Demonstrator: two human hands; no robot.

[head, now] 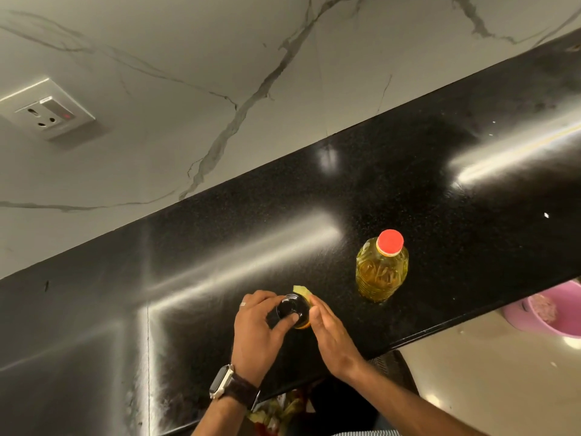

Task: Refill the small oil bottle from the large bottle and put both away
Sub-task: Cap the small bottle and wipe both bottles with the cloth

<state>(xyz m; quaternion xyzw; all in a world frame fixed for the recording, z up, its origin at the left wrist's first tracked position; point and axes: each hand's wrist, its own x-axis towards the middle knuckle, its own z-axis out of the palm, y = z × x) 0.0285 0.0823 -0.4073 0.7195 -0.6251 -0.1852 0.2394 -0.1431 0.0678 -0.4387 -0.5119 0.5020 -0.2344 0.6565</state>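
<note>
In the head view, low and centre in the frame, the small oil bottle (297, 311) stood upright on the black counter (440, 184), its black cap (288, 309) pinched by the left hand (256, 328) while the right hand (328, 335) steadied its side with straight fingers (the large bottle (382, 269), red-capped, stood apart to the upper right, nearer the right hand).

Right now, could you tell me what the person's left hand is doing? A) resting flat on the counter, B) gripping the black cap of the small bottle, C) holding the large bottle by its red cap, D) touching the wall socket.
B: the left hand has its fingers and thumb curled round the black cap of the small bottle, while the large bottle stands apart, untouched, with its red cap on.
</note>
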